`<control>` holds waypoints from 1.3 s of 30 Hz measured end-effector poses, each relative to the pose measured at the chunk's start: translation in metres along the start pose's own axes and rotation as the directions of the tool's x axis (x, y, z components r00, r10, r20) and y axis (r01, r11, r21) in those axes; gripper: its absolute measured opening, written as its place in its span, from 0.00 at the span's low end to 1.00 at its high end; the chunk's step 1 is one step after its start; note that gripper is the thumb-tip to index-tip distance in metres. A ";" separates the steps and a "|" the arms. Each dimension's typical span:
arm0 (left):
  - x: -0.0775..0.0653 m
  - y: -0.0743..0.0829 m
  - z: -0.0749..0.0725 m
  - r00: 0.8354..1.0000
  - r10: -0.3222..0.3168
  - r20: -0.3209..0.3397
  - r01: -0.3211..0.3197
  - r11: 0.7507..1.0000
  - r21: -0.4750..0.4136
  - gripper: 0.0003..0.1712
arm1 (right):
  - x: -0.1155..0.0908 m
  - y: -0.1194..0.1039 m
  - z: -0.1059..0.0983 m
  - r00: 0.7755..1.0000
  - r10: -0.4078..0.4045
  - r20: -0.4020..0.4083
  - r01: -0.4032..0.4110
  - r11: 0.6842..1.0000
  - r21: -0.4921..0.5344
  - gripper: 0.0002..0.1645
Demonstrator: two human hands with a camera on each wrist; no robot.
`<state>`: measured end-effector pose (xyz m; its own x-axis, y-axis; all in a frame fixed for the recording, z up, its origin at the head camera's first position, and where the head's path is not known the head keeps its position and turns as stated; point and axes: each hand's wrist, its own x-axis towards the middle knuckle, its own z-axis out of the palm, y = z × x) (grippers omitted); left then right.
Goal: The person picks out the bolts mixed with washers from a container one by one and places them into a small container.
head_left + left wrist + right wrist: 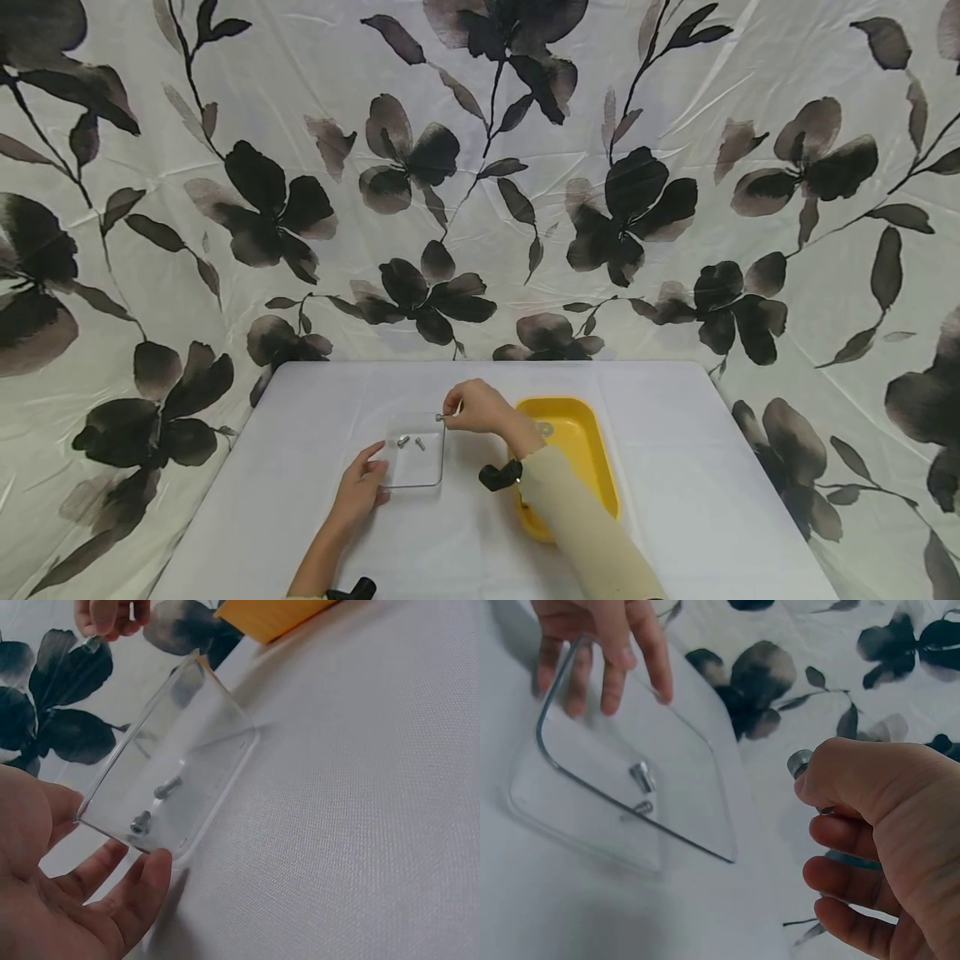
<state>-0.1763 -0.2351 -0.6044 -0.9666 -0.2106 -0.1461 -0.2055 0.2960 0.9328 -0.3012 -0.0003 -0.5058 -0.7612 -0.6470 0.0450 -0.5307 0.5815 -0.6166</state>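
My right hand (480, 407) pinches a small silver bolt (800, 763) between thumb and fingertips, above the far right corner of a clear plastic box (415, 483). The bolt's round head shows in the right wrist view; its shank is mostly hidden by the fingers. Against the near left end of the box my left hand (356, 487) rests with spread fingers (154, 881) touching the outer wall. Two more silver bolts lie inside on the bottom, a thicker one (403, 442) and a thinner one (420, 445).
To the right of the box stands a yellow tray (611, 483), partly covered by my right forearm. Silver washers (545, 429) lie in its far left part. A white cloth covers the table (690, 450), and a floral curtain (465, 208) hangs behind it.
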 end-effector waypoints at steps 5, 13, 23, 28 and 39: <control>0.003 0.000 0.003 1.000 0.012 0.005 -0.012 1.000 -0.017 0.26 | 0.005 -0.008 0.005 1.000 -0.018 -0.013 0.017 1.000 -0.021 0.03; -0.002 -0.004 -0.002 1.000 0.009 0.000 -0.009 1.000 -0.011 0.26 | 0.013 -0.019 0.019 0.998 -0.052 0.030 0.053 0.998 -0.033 0.02; 0.000 -0.005 0.001 1.000 0.005 0.009 -0.005 1.000 -0.009 0.27 | 0.018 -0.017 0.030 0.999 -0.027 0.045 0.028 0.999 -0.024 0.03; -0.003 -0.009 0.001 1.000 -0.002 0.017 0.003 1.000 -0.014 0.27 | 0.016 -0.017 0.040 0.998 -0.024 0.057 0.024 1.000 -0.002 0.03; -0.002 -0.005 0.001 1.000 0.009 0.024 -0.009 1.000 -0.028 0.27 | 0.010 -0.014 0.043 0.999 -0.029 0.032 0.028 0.999 0.024 0.03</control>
<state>-0.1732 -0.2355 -0.6094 -0.9719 -0.1851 -0.1453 -0.1927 0.2715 0.9430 -0.2855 -0.0360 -0.5310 -0.7331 -0.6791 0.0379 -0.5430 0.5509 -0.6338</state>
